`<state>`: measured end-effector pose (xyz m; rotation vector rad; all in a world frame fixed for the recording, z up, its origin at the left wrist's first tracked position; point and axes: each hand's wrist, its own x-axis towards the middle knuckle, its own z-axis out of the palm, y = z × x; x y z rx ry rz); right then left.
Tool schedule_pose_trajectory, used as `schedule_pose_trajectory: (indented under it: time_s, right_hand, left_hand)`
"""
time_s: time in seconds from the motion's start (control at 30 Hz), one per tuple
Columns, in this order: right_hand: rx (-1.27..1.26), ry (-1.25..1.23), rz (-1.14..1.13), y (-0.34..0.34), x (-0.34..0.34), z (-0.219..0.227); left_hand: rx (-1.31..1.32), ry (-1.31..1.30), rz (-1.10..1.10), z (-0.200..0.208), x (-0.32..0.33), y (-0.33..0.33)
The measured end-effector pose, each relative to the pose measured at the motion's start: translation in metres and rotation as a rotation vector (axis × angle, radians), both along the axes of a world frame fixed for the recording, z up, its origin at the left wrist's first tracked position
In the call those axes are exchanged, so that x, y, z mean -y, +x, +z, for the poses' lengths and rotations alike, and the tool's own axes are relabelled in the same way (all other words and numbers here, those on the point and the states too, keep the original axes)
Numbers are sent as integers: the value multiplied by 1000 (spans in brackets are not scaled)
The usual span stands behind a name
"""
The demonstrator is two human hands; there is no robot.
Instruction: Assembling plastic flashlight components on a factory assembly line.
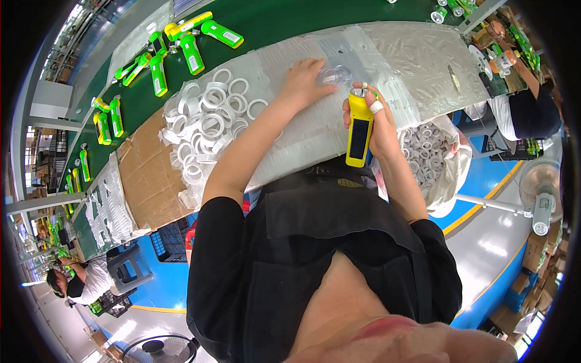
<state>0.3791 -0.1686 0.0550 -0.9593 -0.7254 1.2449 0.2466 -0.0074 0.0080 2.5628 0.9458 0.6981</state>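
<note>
My right hand [381, 124] grips a yellow flashlight [358, 130] with a long dark panel, its silvery open head pointing up and away from me. A white wrap covers part of one finger on that hand. My left hand [304, 85] lies over the plastic-covered bench, fingers stretched out and apart. Just right of its fingertips are a few clear round lenses [336, 75]; whether the fingers touch them I cannot tell. A heap of white plastic rings [213, 124] spreads to the left of my left forearm.
Green-and-yellow flashlights [191, 54] lie on the green conveyor belt [266, 21] beyond the bench. A white bag of rings [445, 181] hangs beside my right forearm. A small pale strip [454, 78] lies on the bench's right. Other people work at both sides.
</note>
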Motion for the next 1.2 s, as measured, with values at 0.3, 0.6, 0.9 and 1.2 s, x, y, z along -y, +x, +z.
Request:
schedule_pose_trajectory:
  time_s: [0.3,0.6,0.9,1.2]
  right_hand:
    - [108,-15,41,1,-6,3]
    - [102,-43,12,1,-6,2]
    - [69,34,183,-17,-14,14]
    - [135,18,381,-45,-27,14]
  left_hand:
    - [158,99,-37,-12,-15,-3]
    - [73,-12,-176,-3,-15,-4]
    - [393,-81,-408,56,50,-45]
    - [545,-30,-355,47,63,-66]
